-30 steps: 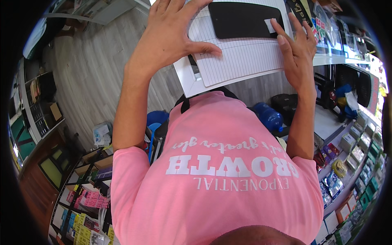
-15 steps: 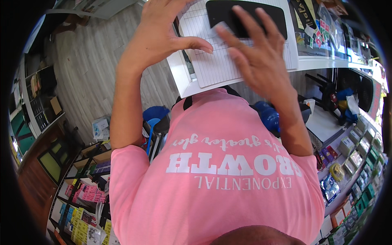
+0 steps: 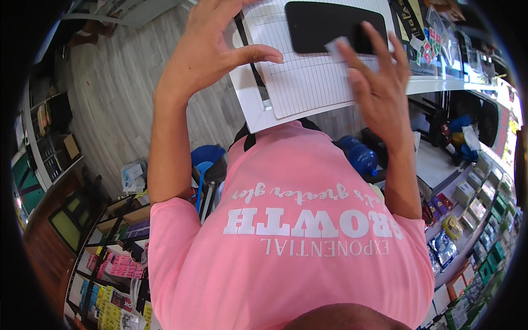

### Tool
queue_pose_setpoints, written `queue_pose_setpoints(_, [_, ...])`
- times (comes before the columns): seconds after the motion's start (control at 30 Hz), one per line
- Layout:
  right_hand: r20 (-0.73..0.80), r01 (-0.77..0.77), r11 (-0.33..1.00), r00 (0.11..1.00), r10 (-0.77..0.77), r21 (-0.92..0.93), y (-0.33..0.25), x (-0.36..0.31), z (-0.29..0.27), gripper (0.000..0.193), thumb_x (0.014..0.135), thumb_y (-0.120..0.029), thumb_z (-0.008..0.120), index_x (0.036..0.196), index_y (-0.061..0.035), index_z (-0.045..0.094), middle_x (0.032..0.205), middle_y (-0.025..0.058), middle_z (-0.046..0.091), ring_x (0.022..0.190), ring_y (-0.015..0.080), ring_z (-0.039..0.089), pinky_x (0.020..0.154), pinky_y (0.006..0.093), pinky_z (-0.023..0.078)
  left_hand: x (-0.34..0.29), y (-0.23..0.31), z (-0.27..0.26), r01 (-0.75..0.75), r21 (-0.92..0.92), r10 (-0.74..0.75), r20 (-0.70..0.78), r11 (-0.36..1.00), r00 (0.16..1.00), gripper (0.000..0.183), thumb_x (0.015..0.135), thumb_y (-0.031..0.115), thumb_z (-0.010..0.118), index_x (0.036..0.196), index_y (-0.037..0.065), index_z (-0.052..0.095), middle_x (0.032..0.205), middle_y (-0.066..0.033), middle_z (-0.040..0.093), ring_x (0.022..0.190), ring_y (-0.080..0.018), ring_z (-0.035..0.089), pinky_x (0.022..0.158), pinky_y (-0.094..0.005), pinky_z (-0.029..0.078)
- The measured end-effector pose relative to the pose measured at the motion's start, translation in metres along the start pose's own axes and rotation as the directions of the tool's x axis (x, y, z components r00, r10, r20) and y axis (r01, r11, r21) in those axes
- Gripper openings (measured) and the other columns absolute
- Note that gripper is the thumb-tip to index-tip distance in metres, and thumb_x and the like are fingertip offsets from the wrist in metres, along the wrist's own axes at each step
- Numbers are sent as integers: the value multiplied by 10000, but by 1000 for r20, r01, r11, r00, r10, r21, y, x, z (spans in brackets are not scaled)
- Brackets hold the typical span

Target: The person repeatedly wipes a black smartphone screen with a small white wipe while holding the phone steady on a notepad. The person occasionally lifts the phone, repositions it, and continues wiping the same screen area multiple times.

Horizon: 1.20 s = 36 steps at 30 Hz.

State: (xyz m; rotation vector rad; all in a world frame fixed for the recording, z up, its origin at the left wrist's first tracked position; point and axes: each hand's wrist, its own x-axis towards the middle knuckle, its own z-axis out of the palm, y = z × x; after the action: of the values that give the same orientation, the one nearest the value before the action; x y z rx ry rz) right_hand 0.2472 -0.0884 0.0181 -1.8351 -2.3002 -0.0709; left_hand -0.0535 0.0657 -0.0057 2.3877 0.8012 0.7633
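A phone with a dark, glossy face (image 3: 324,30) lies flat on an open ruled notebook (image 3: 311,88). My right hand (image 3: 382,96) is over the phone's near right corner, slightly blurred. A small white piece that looks like a wipe (image 3: 336,48) shows at its index finger; the other fingers are spread. To the left of the phone, my left hand (image 3: 212,52) is at the notebook's left side. Its thumb stretches out over the page, apart from the phone, and its fingertips run out of the picture at the top. Nothing shows in its visible part.
The notebook rests on a white-framed glass counter (image 3: 258,118), with small packets (image 3: 432,41) at its right. A blue bottle (image 3: 360,157) and a blue dustpan (image 3: 208,157) are below, beside my body. Shelves of boxes (image 3: 118,264) stand lower left, packaged goods (image 3: 476,209) at right.
My right hand with the small white piece has moved right across the phone, uncovering more of it. The phone and notebook appear slightly farther right. My left hand keeps nearly the same pose.
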Motion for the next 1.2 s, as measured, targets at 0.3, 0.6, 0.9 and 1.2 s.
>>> queue_pose_setpoints(0.3, [30,4,998,1000,-6,67,-46,22,2,395,1134,-335,498,1463,-322,716,1718,70,402,1596,379,257,1269,534,232,17,24,4,-29,219,18,53,975,998,894,731,504,946,1436,71,607,1546,-156,530,1469,-404,443,1231,-534,325])
queue_pose_setpoints(0.6, [-38,90,996,995,-89,24,-36,75,7,440,1070,-274,588,1503,-222,645,1643,188,397,1509,476,307,1171,621,306,30,37,9,54,209,-62,30,976,998,813,747,516,936,1359,89,614,1521,-149,531,1430,-383,453,1192,-534,321])
queue_pose_setpoints(0.9, [26,14,1000,1000,-14,-8,-6,71,-8,430,1083,-297,575,1502,-260,664,1642,174,424,1525,453,315,1198,607,304,33,31,13,61,318,-89,74,946,993,890,691,593,944,1377,124,626,1551,-152,507,1449,-407,425,1202,-576,287])
queue_pose_setpoints(1.2, [11,-59,997,998,59,-41,53,42,-14,418,1100,-275,549,1500,-243,667,1643,179,428,1517,471,342,1240,588,299,38,42,10,128,297,-164,100,946,981,924,630,569,991,1371,147,637,1554,-141,502,1479,-394,396,1223,-553,270])
